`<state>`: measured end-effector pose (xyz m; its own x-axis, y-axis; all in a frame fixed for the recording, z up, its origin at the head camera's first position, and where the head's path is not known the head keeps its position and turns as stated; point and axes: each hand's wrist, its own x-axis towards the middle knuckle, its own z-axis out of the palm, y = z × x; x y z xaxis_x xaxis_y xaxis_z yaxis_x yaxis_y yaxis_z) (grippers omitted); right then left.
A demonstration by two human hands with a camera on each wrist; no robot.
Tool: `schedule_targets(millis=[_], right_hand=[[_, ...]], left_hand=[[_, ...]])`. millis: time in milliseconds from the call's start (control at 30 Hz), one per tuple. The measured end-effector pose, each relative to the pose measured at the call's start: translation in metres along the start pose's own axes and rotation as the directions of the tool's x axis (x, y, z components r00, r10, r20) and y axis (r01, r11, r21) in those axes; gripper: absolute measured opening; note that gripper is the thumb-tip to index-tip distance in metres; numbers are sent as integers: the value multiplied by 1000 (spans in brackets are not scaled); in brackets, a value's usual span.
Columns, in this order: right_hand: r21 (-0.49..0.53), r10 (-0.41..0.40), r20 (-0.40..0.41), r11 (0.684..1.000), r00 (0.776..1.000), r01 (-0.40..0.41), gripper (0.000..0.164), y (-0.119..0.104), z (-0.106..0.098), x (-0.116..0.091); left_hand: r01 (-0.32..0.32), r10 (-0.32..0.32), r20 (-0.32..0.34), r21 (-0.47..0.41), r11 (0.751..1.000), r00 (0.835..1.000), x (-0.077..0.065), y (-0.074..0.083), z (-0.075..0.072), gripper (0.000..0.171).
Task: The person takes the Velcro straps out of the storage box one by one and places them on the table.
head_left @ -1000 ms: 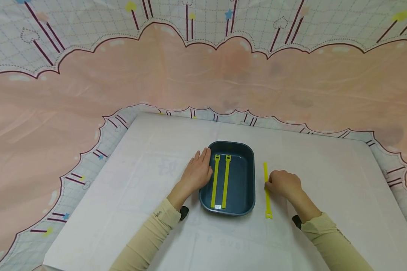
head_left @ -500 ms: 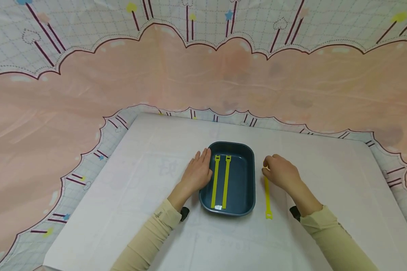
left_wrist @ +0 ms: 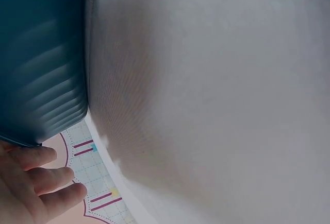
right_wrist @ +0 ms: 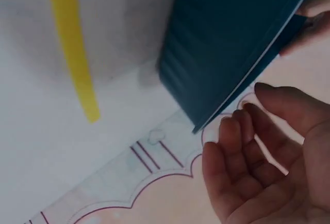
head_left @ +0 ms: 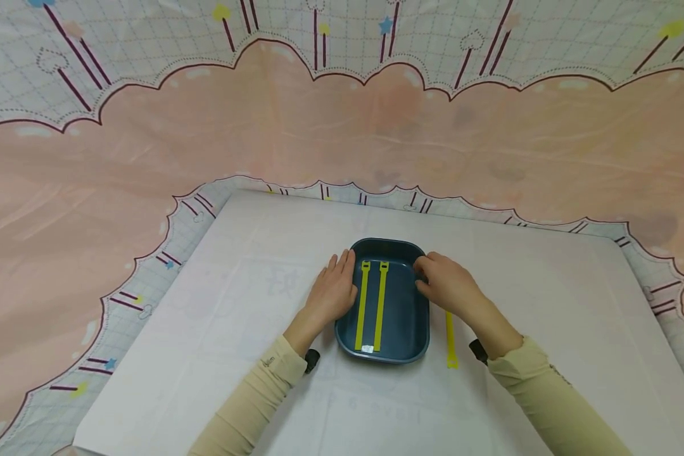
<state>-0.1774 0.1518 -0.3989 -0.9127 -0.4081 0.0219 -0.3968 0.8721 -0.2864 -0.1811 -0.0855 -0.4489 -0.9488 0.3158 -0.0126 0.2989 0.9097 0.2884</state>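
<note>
A dark blue rectangular tray (head_left: 405, 316) stands on the white table. Two yellow cable straps lie lengthwise inside it, a left strap (head_left: 361, 310) and a right strap (head_left: 380, 310). My left hand (head_left: 332, 288) rests against the tray's left side, fingers extended along the rim. Over the right rim is my right hand (head_left: 449, 285), its fingers loosely bent and holding nothing; the right wrist view shows a gap between thumb and fingers. A third yellow strap (head_left: 450, 342) lies on the table right of the tray, its upper part hidden behind the right hand.
The white table (head_left: 547, 304) extends around the tray, its far edge behind it. A patterned pink and white cloth (head_left: 342, 139) hangs beyond. Black wrist devices show under both forearms, such as the left one (head_left: 311, 361).
My right hand has slid up along the third strap, let go of it, and moved left to the tray's right rim. The strap stays on the table. My left hand has not moved.
</note>
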Motion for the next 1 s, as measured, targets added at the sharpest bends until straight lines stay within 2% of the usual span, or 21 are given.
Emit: schedule_targets(millis=[233, 433, 667, 1000], right_hand=[[-56, -79, 40, 995, 996, 81, 30, -15, 7, 7], [-109, -171, 124, 977, 977, 185, 32, -24, 19, 14], [-144, -185, 238, 964, 953, 223, 36, -32, 37, 21], [-206, -239, 255, 934, 937, 294, 25, -35, 48, 18]], left_hand=[[1, -1, -16, 1, 1000, 1000, 0, 0, 1, 63], [-6, 6, -31, -2, 1000, 1000, 0, -1, 1, 61], [-7, 7, -17, 2, 1000, 1000, -1, -2, 2, 62], [0, 0, -1, 2, 1000, 1000, -1, -1, 0, 62]])
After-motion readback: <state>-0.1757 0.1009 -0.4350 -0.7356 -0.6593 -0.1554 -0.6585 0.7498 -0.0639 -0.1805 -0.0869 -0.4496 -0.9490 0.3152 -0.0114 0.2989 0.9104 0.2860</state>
